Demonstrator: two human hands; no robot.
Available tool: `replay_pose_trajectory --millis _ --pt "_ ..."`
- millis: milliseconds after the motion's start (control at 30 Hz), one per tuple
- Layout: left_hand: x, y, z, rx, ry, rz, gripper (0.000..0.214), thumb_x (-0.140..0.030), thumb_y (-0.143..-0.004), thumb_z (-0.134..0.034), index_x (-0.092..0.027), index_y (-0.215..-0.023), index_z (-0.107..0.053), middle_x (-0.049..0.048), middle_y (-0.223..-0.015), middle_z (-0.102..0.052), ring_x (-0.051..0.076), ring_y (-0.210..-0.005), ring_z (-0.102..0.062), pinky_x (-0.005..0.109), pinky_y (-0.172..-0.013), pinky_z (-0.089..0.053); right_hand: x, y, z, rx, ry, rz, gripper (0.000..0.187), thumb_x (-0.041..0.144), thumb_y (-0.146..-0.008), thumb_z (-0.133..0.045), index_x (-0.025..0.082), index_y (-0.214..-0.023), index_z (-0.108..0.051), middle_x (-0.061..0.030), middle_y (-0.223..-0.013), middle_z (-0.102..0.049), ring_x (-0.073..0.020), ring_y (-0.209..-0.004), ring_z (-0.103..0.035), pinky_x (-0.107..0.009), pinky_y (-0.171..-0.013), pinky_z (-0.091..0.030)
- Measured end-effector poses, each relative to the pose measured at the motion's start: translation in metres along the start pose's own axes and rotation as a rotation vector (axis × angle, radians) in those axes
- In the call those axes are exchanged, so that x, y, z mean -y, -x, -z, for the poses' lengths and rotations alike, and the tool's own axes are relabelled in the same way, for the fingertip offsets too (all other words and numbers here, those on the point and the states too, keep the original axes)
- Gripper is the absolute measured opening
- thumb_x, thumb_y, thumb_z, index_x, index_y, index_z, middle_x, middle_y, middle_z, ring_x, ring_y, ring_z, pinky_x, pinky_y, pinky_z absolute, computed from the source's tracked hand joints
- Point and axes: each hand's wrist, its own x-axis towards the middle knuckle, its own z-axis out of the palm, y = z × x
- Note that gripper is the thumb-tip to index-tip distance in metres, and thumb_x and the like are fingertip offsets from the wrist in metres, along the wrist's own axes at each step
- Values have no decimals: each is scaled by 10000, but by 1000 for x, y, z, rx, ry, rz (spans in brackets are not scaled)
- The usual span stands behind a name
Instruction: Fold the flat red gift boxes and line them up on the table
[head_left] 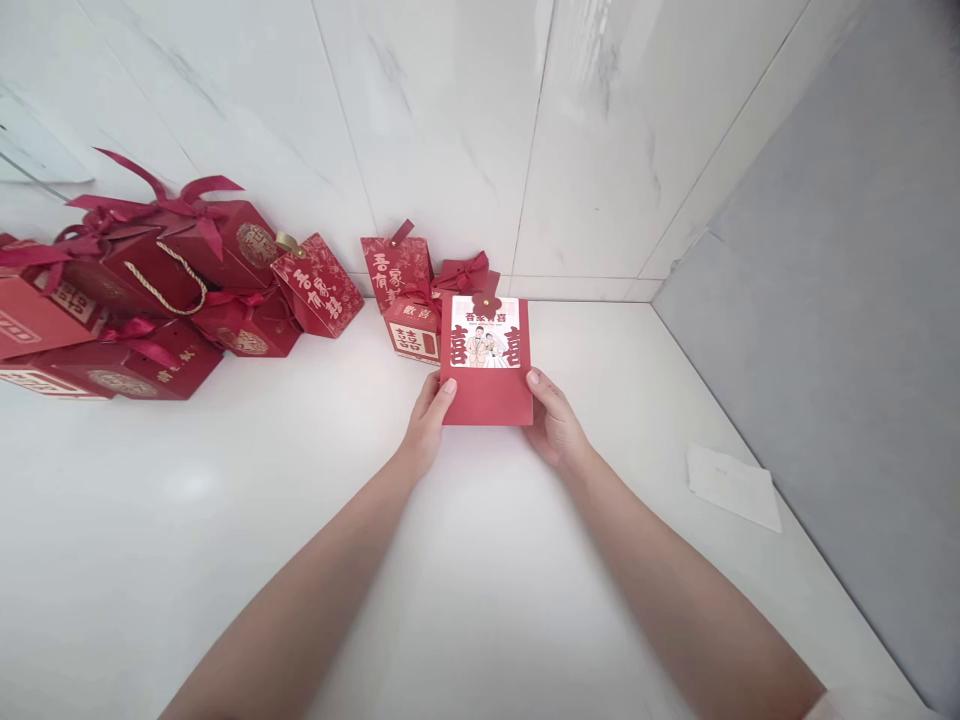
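Observation:
Between my two hands is a red gift box with a white printed panel of a couple and large red characters. A dark red flower-shaped tag with a small gold stud sits at its top edge. My left hand grips the box's left side, thumb on the front. On the opposite side my right hand holds it, thumb near the edge and the other fingers partly hidden behind. Just behind and left of it stand a small red box with a cream character panel and a patterned red box.
Many red gift boxes with ribbons crowd the left, one with a gold rope handle. A patterned box leans at their right end. White paper lies on the white tabletop at right. A marbled tile wall bounds the back.

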Motion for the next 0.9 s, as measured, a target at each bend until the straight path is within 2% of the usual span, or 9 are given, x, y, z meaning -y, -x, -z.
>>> replay_pose_trajectory --millis 267,433,533,633,733,900 --pt "3 -1 0 -8 13 -10 407 -487 -916 -554 -239 -1239 -558 63 -1378 -562 275 -1290 -509 401 -1065 -425 -2 -1 0 -20 41 13 323 500 -844 -660 248 -1042 -623 -50 -1209 -676 -269 -1092 -632 -400 -876 -534" --pt "2 -1 -1 -45 -33 -98 438 -464 -914 -569 -237 -1287 -533 64 -1403 -538 261 -1311 -487 384 -1083 -423 -13 1 -3 -165 268 238 251 485 -870 -631 247 -934 -580 -25 -1088 -674 -220 -1012 -636 -353 -860 -525" --pt "-1 -2 -1 18 -74 -117 469 -436 -894 -607 -228 -1307 -529 72 -1402 -540 271 -1290 -505 383 -1055 -453 -16 4 -5 -207 367 330 265 504 -902 -575 244 -954 -565 -40 -1137 -652 -214 -1032 -622 -343 -861 -524" --pt "-3 -4 1 60 -81 -99 507 -417 -866 -649 -218 -1314 -522 81 -1389 -553 280 -1285 -513 386 -1048 -462 -15 6 -5 -262 428 326 347 554 -934 -482 240 -1049 -572 -70 -1241 -625 -229 -1123 -598 -363 -912 -512" --pt "-2 -6 2 31 -97 -105 552 -420 -828 -696 -216 -1308 -513 94 -1350 -585 279 -1252 -548 389 -1025 -484 -14 5 -5 -305 505 306 472 605 -953 -372 221 -1115 -595 -88 -1244 -631 -234 -1138 -595 -384 -951 -492" --pt "1 -7 4 39 -192 -117 566 -433 -738 -777 -190 -1213 -589 101 -1230 -665 286 -1150 -620 408 -974 -517 -19 -1 -2 -415 404 248 581 675 -936 -259 210 -880 -602 -101 -1139 -665 -250 -1057 -630 -386 -829 -538"
